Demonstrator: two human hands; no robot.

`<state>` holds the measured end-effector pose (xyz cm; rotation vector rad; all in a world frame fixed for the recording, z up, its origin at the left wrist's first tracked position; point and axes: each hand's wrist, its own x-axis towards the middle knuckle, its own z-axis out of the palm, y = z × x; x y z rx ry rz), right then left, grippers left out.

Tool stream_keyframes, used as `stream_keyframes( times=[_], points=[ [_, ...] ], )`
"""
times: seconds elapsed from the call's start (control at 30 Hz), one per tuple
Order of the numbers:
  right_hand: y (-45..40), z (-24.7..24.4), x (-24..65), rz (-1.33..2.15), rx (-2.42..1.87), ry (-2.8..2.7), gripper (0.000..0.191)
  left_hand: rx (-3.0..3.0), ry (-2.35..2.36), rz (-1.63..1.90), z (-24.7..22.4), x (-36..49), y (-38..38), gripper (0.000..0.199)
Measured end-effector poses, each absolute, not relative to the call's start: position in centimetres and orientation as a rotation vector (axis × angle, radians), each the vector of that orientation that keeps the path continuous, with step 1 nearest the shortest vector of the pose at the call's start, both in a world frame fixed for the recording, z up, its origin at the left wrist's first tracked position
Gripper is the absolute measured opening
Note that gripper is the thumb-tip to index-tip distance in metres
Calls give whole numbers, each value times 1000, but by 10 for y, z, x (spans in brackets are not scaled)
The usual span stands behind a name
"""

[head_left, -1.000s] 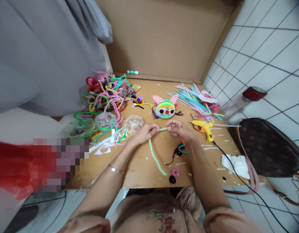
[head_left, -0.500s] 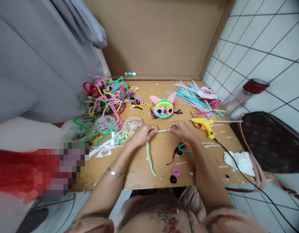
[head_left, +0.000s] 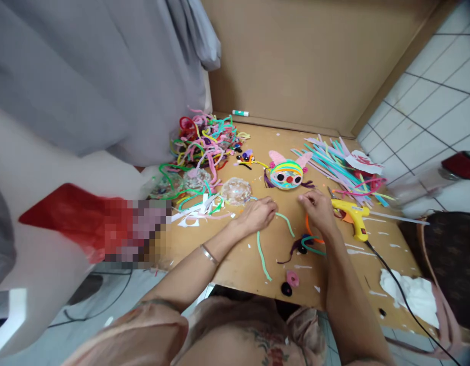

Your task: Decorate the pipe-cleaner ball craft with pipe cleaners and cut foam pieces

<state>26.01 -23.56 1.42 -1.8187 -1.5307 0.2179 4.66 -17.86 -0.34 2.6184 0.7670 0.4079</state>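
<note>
The left hand (head_left: 263, 212) has its fingers closed together on a light-green pipe cleaner (head_left: 262, 256); one length drops towards the near table edge, another curves out to the right, and the hand hides the middle. The right hand (head_left: 316, 206) is apart from it, fingers curled; whether they pinch anything cannot be told.

Just beyond and between the hands sits a decorated face ornament (head_left: 286, 175) with pink ears. Just left of the left hand is a clear ball (head_left: 237, 191), then white paper scraps (head_left: 204, 206), with a tangled heap of pipe cleaners (head_left: 204, 137) farther beyond.

Beside the right hand, to its right, lies a yellow glue gun (head_left: 352, 216), with straight pipe cleaners (head_left: 334, 162) beyond. Under and near the right forearm are a teal loop (head_left: 311, 249), partly covered, and a purple tassel (head_left: 293, 249). Nearer the body lie a pink ring (head_left: 292, 278) and a black piece (head_left: 286, 289), touching or nearly so.
</note>
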Motion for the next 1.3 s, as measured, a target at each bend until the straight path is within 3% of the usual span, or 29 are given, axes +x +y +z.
stream_keyframes(
  times=[0.17, 0.43, 0.8, 1.03, 1.3],
  points=[
    [-234, 13, 246, 303, -1716, -1537, 23, 2600, 791, 373, -2, 48, -181, 29],
    [-235, 13, 227, 420, -1668, -1662, 44, 2663, 847, 320, 3, 47, -182, 27],
    [-234, 9, 229, 369, -1647, -1694, 40, 2629, 821, 371, -5, 48, -179, 20],
    [-238, 16, 228, 547, -1625, -1689, 21, 2481, 938, 757, -4, 43, -175, 21],
    [-246, 26, 228, 592, -1663, -1647, 11, 2385, 1013, 964, -3, 42, -171, 17]
  ],
)
